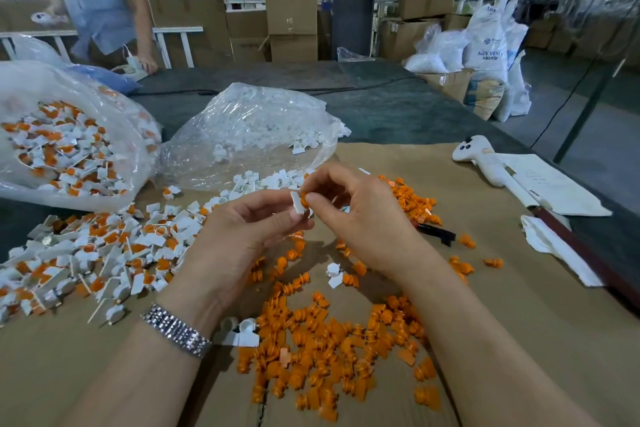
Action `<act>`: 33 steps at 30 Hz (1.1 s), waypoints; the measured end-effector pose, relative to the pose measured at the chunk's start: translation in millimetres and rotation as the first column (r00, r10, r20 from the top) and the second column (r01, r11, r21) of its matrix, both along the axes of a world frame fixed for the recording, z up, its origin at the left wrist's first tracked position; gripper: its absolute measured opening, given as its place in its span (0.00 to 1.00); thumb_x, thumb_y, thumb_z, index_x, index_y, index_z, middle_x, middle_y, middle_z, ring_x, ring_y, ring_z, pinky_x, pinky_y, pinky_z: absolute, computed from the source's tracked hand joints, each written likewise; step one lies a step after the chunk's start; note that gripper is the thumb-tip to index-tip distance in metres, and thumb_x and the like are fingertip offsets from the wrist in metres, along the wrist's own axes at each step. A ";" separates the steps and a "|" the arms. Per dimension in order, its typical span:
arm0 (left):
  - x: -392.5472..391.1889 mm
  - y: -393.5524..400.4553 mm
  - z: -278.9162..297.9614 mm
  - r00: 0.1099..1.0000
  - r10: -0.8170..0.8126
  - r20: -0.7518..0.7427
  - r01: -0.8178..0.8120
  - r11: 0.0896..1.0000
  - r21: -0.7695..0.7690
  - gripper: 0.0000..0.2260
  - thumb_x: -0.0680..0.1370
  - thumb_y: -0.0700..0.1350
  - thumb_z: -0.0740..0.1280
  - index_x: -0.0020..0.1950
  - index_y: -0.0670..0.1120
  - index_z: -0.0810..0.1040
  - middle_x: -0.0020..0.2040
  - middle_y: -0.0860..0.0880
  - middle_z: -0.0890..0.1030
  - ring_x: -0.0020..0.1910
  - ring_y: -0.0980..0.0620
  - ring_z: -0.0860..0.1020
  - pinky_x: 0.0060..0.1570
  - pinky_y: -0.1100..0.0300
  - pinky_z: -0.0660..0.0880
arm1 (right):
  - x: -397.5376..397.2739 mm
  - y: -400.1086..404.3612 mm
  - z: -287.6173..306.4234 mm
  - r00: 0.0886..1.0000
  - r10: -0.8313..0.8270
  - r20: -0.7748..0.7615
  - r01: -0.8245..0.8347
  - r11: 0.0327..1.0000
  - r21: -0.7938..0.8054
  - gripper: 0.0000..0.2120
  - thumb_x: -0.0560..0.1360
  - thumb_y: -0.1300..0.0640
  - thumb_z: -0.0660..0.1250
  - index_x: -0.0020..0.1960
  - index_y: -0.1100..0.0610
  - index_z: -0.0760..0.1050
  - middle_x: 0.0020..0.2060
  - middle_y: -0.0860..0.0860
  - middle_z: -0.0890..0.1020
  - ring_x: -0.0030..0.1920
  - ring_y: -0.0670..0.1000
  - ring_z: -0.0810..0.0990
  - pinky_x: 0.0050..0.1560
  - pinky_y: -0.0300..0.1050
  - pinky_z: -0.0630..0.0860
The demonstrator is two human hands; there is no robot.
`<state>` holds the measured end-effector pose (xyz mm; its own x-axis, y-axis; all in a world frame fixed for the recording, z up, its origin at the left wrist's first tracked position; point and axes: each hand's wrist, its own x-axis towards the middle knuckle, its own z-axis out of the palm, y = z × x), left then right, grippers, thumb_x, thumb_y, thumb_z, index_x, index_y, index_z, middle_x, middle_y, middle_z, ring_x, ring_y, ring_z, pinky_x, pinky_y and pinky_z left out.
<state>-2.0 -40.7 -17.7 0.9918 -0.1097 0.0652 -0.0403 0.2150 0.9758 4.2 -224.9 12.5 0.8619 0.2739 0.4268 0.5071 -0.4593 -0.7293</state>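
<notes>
While spare plugs [329,350] litter the tabletop [502,322] below the fingers, the left hand [249,229] pinches a white housing [296,206] and the right hand [363,218] pinches an orange plug [304,199] against it. Best to square the plug to its socket, then press straight. The housing's long axis stands near upright, top leaning left. Beyond the fingers lies a bag of housings [249,128].
</notes>
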 end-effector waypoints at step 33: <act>-9.1 2.0 11.3 0.996 -0.028 0.083 0.026 0.999 0.025 0.16 0.72 0.45 0.77 0.58 0.44 0.86 0.56 0.40 0.86 0.56 0.39 0.85 0.59 0.53 0.81 | -6.2 -8.2 7.2 0.998 0.034 0.060 -0.032 0.999 -0.042 0.10 0.75 0.60 0.75 0.55 0.54 0.83 0.45 0.46 0.84 0.47 0.43 0.82 0.54 0.42 0.80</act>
<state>-11.1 -38.7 -6.4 0.9797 -0.1387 0.1448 -0.1165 0.1940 0.9741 -2.1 -233.1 19.7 0.8251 0.3199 0.4656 0.5649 -0.4705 -0.6778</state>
